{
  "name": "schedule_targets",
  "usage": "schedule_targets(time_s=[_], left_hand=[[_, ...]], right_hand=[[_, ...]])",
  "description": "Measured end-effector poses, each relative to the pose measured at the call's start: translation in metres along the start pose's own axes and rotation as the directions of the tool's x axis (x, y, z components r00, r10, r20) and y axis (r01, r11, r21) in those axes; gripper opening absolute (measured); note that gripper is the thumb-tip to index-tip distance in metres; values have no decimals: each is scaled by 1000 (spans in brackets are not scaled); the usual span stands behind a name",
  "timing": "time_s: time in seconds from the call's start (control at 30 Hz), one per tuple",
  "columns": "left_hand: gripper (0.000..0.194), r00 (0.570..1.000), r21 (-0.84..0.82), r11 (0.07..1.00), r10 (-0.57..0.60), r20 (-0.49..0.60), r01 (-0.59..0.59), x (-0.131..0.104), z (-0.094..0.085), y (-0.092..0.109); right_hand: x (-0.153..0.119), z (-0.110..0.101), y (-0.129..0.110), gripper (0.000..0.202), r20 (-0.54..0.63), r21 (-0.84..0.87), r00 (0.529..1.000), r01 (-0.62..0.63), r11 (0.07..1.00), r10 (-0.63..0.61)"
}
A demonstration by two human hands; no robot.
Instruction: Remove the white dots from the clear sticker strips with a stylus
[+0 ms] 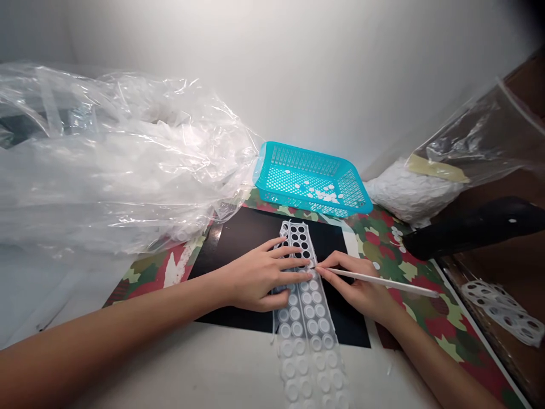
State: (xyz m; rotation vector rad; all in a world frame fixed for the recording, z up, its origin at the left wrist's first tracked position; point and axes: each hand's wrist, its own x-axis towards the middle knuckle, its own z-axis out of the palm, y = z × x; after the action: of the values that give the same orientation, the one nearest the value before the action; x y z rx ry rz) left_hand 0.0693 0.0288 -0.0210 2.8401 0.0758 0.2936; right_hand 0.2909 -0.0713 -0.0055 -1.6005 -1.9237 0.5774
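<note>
A long whitish sheet of round pieces in rows [313,326] runs from the black mat towards me. At its far end the rows are holes, with the black mat [247,238] showing through. My left hand [268,272] lies flat across the sheet, fingers spread and fingertips resting near its middle. Between thumb and fingers, my right hand [357,284] pinches a thin white stick [383,280]. The stick's tip meets the sheet beside my left fingertips, close to the border between holes and round pieces. Part of the sheet is hidden under my left hand.
Behind the mat stands a blue plastic basket [315,150] holding small white discs [326,196]. A large clear plastic bag [128,165] bulges on the left. At right are a bag of white pieces [417,190], a black object [472,227] and a punched-out white sheet [502,312].
</note>
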Motion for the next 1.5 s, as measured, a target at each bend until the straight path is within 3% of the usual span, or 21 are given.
schedule_targets(time_s=[0.17,0.4,0.9,1.3,1.5], left_hand=[[50,1000,-5,1000,6,-18,-6,0,0,0],[50,999,2,1000,19,-48,-18,-1,0,0],[46,998,44,999,20,-65,-17,0,1,2],[43,993,96,995,18,-114,-7,-1,1,5],[44,994,112,994,19,-105,-7,0,1,5]], right_hand=[[1,-1,5,14,19,44,1000,-26,999,25],[-1,5,10,14,-104,137,989,-91,986,106],[-3,14,-5,13,-109,-16,994,14,1000,-16],[0,2,-5,17,-14,-72,999,29,997,-30],[0,0,4,13,22,-57,983,183,981,-182]])
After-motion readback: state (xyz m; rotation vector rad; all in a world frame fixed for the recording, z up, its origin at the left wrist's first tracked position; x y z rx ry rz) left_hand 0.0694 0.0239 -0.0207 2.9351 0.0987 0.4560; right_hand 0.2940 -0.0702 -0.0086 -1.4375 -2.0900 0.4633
